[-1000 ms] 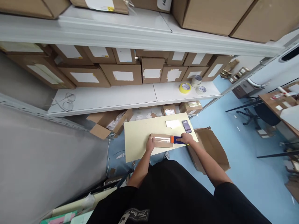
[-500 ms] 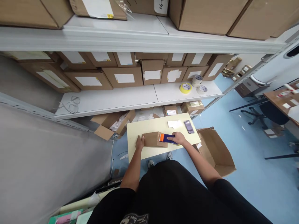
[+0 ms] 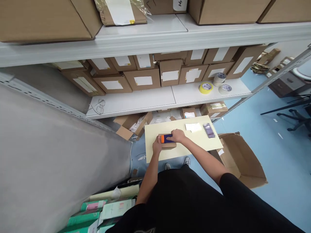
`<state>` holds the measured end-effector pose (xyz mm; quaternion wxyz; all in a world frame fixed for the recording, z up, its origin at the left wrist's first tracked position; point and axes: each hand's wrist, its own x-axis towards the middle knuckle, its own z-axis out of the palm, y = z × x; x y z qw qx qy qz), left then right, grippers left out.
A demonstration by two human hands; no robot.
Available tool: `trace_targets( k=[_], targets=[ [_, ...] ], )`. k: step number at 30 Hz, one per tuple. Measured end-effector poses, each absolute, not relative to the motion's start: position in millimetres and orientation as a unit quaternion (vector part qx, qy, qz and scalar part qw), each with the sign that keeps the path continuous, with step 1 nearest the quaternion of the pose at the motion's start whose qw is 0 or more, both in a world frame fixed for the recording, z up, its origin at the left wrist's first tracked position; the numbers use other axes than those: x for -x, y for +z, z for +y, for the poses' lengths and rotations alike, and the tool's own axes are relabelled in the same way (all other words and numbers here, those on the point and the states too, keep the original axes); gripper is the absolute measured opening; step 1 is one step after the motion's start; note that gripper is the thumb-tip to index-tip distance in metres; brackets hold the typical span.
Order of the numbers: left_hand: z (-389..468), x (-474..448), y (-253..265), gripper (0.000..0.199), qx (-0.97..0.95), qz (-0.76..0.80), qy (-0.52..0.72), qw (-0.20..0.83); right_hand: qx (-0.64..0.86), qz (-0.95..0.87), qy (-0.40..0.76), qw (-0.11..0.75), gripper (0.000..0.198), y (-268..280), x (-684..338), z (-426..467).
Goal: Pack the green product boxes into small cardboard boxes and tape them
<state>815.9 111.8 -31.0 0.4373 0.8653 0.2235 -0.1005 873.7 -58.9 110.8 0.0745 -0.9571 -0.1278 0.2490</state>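
A small cardboard box lies on a pale yellow tabletop. My left hand grips its left end, fingers up against the side and top edge. In my right hand is a blue and orange tape dispenser, wrapped by the fingers and lying along the box top. Its orange front reaches the box's left end, close to my left fingertips. Both the dispenser and my right hand cover part of the box.
White paper slips and a blurred dark phone-like object lie on the table's right side. Behind, a shelf holds labelled boxes and tape rolls. Open cartons stand left and right of the table.
My right hand has moved the tape dispenser leftward over the box, from its right end to its left end. My left hand stays at the box's left end. The view has shifted.
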Motion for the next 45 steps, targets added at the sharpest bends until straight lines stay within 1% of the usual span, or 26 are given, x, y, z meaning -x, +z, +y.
trace_targets(
  k=[2, 5, 10, 13, 20, 23, 27, 30, 31, 32, 35, 37, 40, 42, 45],
  targets=[
    [105.1, -812.8, -27.0, 0.06, -0.892, 0.209, -0.097, 0.389, 0.959, -0.131, 0.241, 0.072, 0.068, 110.6, -868.7, -74.4],
    [95.1, -811.5, -24.0, 0.059, -0.913, 0.186, -0.125, 0.341, 0.963, -0.103, 0.243, 0.055, 0.067, 110.9, -860.2, -114.5],
    [87.7, -812.1, -26.0, 0.063, -0.916, 0.184, -0.151, 0.323, 0.964, -0.025, 0.264, 0.026, 0.066, 110.2, -844.6, -194.4],
    [85.5, -810.9, -28.5, 0.064, -0.92, 0.172, -0.146, 0.321, 0.964, 0.004, 0.264, 0.024, 0.064, 108.8, -840.3, -217.5],
    [83.4, -807.7, -28.1, 0.065, -0.923, 0.158, -0.142, 0.32, 0.963, 0.029, 0.264, 0.038, 0.062, 104.5, -842.6, -224.1],
    [83.2, -807.3, -26.2, 0.065, -0.925, 0.146, -0.136, 0.323, 0.964, 0.032, 0.261, 0.03, 0.061, 95.5, -840.2, -217.8],
    [80.1, -807.4, -24.9, 0.065, -0.93, 0.153, -0.125, 0.309, 0.964, 0.052, 0.26, 0.016, 0.057, 62.8, -835.3, -181.9],
    [77.8, -807.7, -24.5, 0.064, -0.934, 0.162, -0.116, 0.296, 0.972, 0.054, 0.227, 0.014, 0.042, 28.0, -826.7, -155.4],
    [77.6, -807.9, -24.6, 0.064, -0.934, 0.164, -0.117, 0.294, 0.968, 0.068, 0.242, 0.025, 0.041, 16.6, -822.6, -151.9],
    [77.8, -808.3, -24.9, 0.063, -0.934, 0.165, -0.12, 0.294, 0.963, 0.099, 0.248, 0.04, 0.045, 5.8, -818.1, -152.0],
    [79.3, -810.1, -27.3, 0.064, -0.932, 0.171, -0.132, 0.292, 0.958, 0.172, 0.218, 0.07, 0.052, -21.1, -806.3, -169.8],
    [80.2, -811.8, -29.8, 0.064, -0.932, 0.175, -0.132, 0.289, 0.958, 0.181, 0.207, 0.082, 0.05, -33.9, -802.3, -188.9],
    [80.9, -813.9, -33.4, 0.062, -0.931, 0.179, -0.131, 0.29, 0.948, 0.177, 0.24, 0.109, 0.042, -46.6, -801.7, -212.8],
    [81.6, -814.1, -35.0, 0.062, -0.93, 0.178, -0.133, 0.294, 0.936, 0.191, 0.261, 0.135, 0.047, -51.8, -802.5, -219.7],
    [83.5, -812.9, -36.5, 0.064, -0.928, 0.18, -0.136, 0.297, 0.936, 0.195, 0.219, 0.197, 0.056, -55.3, -801.4, -212.8]
  ],
)
